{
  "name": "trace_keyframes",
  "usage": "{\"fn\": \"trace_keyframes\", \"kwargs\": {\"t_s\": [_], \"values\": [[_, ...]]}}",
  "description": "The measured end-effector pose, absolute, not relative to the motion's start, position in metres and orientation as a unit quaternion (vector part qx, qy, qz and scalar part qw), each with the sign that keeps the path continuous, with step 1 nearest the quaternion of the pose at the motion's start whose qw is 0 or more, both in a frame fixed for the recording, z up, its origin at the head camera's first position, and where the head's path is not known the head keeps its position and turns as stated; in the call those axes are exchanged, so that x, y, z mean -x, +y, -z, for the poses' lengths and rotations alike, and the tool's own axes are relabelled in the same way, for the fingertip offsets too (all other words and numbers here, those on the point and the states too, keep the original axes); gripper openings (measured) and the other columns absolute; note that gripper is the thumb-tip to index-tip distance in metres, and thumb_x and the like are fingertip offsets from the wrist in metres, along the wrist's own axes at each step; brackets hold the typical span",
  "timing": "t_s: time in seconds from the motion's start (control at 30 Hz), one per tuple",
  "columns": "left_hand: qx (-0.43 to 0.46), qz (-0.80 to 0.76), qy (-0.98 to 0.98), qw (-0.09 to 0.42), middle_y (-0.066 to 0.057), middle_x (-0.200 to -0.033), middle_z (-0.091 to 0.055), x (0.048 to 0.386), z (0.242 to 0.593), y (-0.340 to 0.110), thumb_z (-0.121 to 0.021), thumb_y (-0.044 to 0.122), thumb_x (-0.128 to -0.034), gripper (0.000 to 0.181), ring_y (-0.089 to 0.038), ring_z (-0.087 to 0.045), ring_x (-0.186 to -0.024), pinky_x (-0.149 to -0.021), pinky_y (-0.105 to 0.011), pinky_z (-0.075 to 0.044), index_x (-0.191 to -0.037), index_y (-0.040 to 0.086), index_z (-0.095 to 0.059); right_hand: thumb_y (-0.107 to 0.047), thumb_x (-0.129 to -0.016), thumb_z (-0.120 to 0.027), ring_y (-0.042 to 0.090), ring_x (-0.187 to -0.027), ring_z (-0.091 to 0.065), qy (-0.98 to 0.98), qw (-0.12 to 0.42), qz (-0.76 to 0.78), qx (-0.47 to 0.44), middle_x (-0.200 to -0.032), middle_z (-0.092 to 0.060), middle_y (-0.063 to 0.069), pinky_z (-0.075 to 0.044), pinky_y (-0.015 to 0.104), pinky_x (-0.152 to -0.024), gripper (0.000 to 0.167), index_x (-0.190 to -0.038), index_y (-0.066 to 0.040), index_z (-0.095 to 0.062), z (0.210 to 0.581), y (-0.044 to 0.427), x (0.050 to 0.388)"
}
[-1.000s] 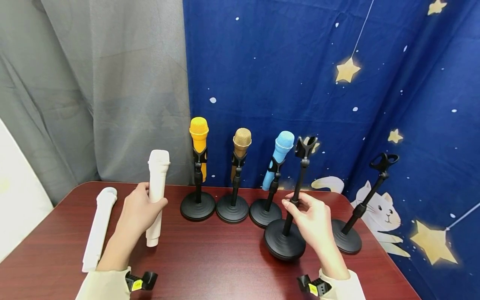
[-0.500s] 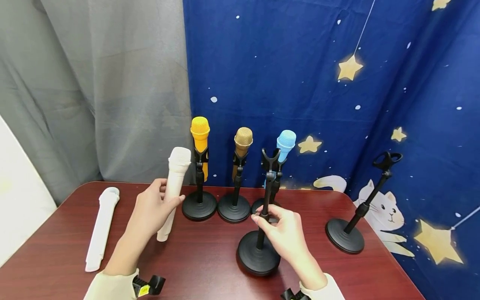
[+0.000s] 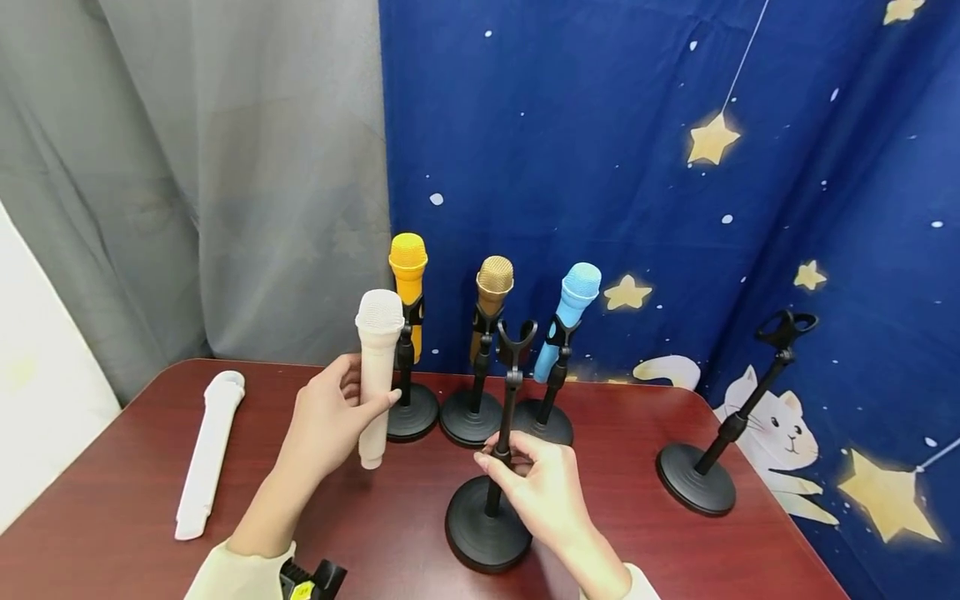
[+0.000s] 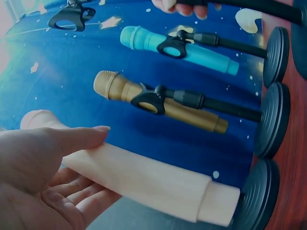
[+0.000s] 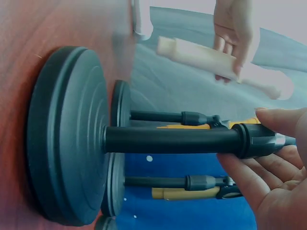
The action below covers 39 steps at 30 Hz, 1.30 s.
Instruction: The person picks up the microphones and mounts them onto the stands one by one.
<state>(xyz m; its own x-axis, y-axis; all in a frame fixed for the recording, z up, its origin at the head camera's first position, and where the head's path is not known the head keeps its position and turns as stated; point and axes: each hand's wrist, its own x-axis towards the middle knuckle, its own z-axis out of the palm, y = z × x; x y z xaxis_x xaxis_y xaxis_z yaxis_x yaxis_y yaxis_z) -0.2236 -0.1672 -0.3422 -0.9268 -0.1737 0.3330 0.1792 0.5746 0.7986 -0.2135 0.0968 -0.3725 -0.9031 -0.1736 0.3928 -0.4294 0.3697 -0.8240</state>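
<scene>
My left hand (image 3: 326,421) grips a white microphone (image 3: 378,350) around its body and holds it upright above the table, mesh head up. In the left wrist view the thumb lies over the microphone's handle (image 4: 144,177). To its right, my right hand (image 3: 536,487) pinches the pole of a black microphone stand (image 3: 487,525) just below the middle joint. The clip (image 3: 517,340) on top of that stand holds nothing. From the right wrist view, the round base (image 5: 67,139) is close to the tabletop; whether it touches is hard to tell.
Behind stand a yellow microphone (image 3: 408,267), a gold microphone (image 3: 493,282) and a light blue microphone (image 3: 573,300), each on a black stand. Another white microphone (image 3: 210,454) lies at the left of the table. At the right is a stand (image 3: 697,475) with a bare clip.
My right hand has carried the stand leftward and nearer to me. The left hand has moved right with the white microphone, so the two are now closer together.
</scene>
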Motion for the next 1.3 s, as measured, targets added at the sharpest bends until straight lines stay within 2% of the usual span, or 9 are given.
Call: {"fn": "trace_keyframes", "kwargs": {"t_s": [0.33, 0.57, 0.73, 0.87, 1.07, 1.13, 1.3], "values": [[0.044, 0.500, -0.841, 0.203, -0.014, -0.121, -0.071, 0.217, 0.337, -0.155, -0.083, 0.032, -0.0845, 0.060, -0.025, -0.073, -0.105, -0.089, -0.038, -0.061, -0.132, 0.006, -0.057, -0.018, -0.086, -0.081, 0.002, -0.077, -0.072, -0.821, 0.105, -0.526, -0.195, -0.084, -0.073, -0.006, -0.058, 0.017, -0.069, 0.012, -0.088, -0.024, -0.070, 0.383, 0.088, 0.212], [0.061, 0.472, -0.855, 0.207, -0.012, -0.108, -0.071, 0.213, 0.330, -0.147, -0.082, 0.027, -0.0852, 0.050, -0.022, -0.072, -0.089, -0.072, -0.032, -0.057, -0.124, 0.005, -0.059, -0.024, -0.091, -0.076, 0.000, -0.078, -0.070, -0.834, 0.128, -0.494, -0.210, -0.086, -0.072, -0.009, -0.058, 0.018, -0.068, 0.009, -0.095, -0.026, -0.069, 0.388, 0.085, 0.210], [0.054, 0.477, -0.855, 0.198, -0.010, -0.103, -0.068, 0.212, 0.325, -0.140, -0.079, 0.035, -0.0883, 0.048, -0.019, -0.068, -0.086, -0.069, -0.030, -0.055, -0.120, 0.007, -0.056, -0.022, -0.092, -0.075, -0.002, -0.076, -0.068, -0.834, 0.139, -0.489, -0.215, -0.086, -0.071, -0.011, -0.057, 0.018, -0.066, 0.009, -0.096, -0.026, -0.068, 0.390, 0.085, 0.209], [0.056, 0.483, -0.852, 0.196, -0.009, -0.107, -0.069, 0.213, 0.324, -0.133, -0.071, 0.039, -0.0942, 0.046, -0.021, -0.069, -0.093, -0.077, -0.035, -0.056, -0.123, 0.008, -0.053, -0.025, -0.096, -0.071, -0.003, -0.075, -0.065, -0.841, 0.156, -0.467, -0.225, -0.085, -0.068, -0.014, -0.055, 0.018, -0.066, 0.008, -0.097, -0.028, -0.064, 0.392, 0.085, 0.209], [0.071, 0.507, -0.833, 0.210, -0.011, -0.115, -0.063, 0.217, 0.316, -0.125, -0.061, 0.032, -0.1016, 0.048, -0.026, -0.064, -0.106, -0.090, -0.045, -0.052, -0.137, 0.009, -0.038, -0.025, -0.101, -0.063, -0.003, -0.079, -0.064, -0.852, 0.167, -0.429, -0.252, -0.084, -0.066, -0.011, -0.054, 0.021, -0.072, 0.006, -0.098, -0.026, -0.058, 0.392, 0.083, 0.210], [0.083, 0.525, -0.819, 0.215, -0.011, -0.120, -0.059, 0.220, 0.310, -0.120, -0.060, 0.030, -0.1020, 0.050, -0.025, -0.061, -0.110, -0.094, -0.046, -0.049, -0.141, 0.010, -0.035, -0.024, -0.101, -0.063, -0.003, -0.079, -0.063, -0.853, 0.170, -0.423, -0.255, -0.082, -0.066, -0.009, -0.053, 0.022, -0.072, 0.006, -0.097, -0.026, -0.058, 0.393, 0.082, 0.210], [0.115, 0.576, -0.773, 0.240, -0.010, -0.120, -0.055, 0.228, 0.296, -0.108, -0.056, 0.021, -0.1021, 0.043, -0.021, -0.056, -0.107, -0.096, -0.042, -0.045, -0.138, 0.008, -0.035, -0.025, -0.102, -0.062, -0.003, -0.076, -0.060, -0.854, 0.170, -0.422, -0.253, -0.079, -0.062, -0.012, -0.051, 0.020, -0.070, 0.006, -0.098, -0.024, -0.057, 0.396, 0.081, 0.211]]}}
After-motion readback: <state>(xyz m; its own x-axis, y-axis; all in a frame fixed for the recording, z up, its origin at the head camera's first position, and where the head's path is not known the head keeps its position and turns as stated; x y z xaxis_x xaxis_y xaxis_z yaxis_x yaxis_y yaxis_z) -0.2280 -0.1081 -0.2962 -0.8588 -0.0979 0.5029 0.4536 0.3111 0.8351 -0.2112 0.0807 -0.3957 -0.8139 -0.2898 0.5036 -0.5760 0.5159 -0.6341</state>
